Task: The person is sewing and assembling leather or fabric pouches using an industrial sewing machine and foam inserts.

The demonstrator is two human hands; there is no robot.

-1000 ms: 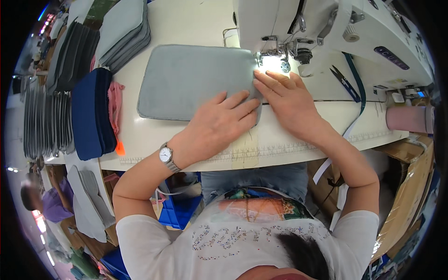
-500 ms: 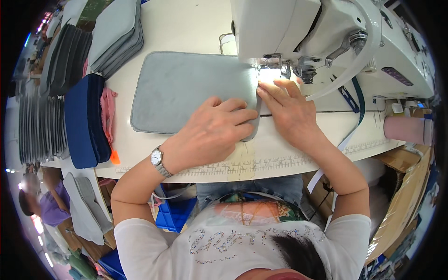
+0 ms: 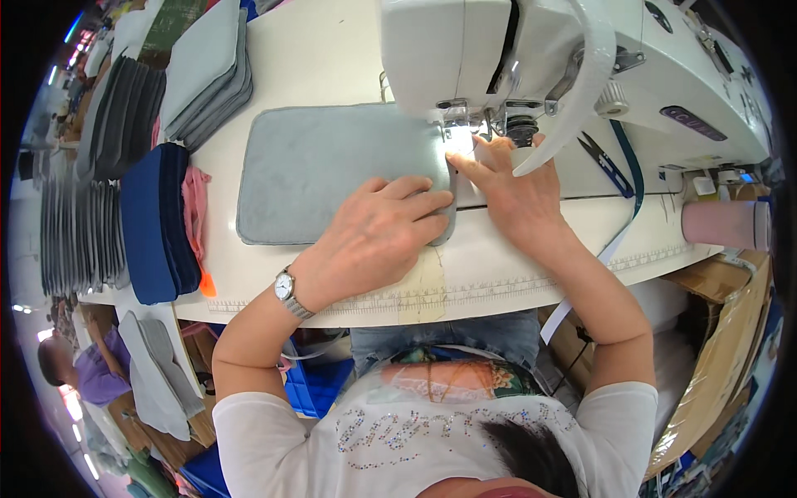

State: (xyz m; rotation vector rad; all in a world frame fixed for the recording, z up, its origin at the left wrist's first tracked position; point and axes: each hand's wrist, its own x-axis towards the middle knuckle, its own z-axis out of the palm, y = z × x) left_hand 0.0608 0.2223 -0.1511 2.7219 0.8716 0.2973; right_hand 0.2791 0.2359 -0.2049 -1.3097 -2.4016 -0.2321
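Observation:
A grey fabric panel (image 3: 324,166) with rounded corners lies flat under the head of a white sewing machine (image 3: 448,58). Its right edge runs by the lit presser foot (image 3: 458,137). My left hand (image 3: 386,217) lies over the panel's lower right part, fingers bent together at the edge, gripping it; the thumb is hidden. Beside the foot is my right hand (image 3: 519,187), its thumb against the panel's edge and its other fingers apart, reaching up near the needle area. A white hose (image 3: 573,100) partly covers those fingers.
Stacked grey panels (image 3: 203,70) and a dark blue fabric pile (image 3: 154,224) stand at the left beside pink cloth (image 3: 195,212). To the right lie thread snips (image 3: 608,166), a ribbon (image 3: 623,236) and a pink cup (image 3: 724,224). A person (image 3: 100,365) is at the far left.
My right hand's fingers have spread and moved slightly up and left beside the foot. My left hand stays on the panel. The whole view has shifted a little.

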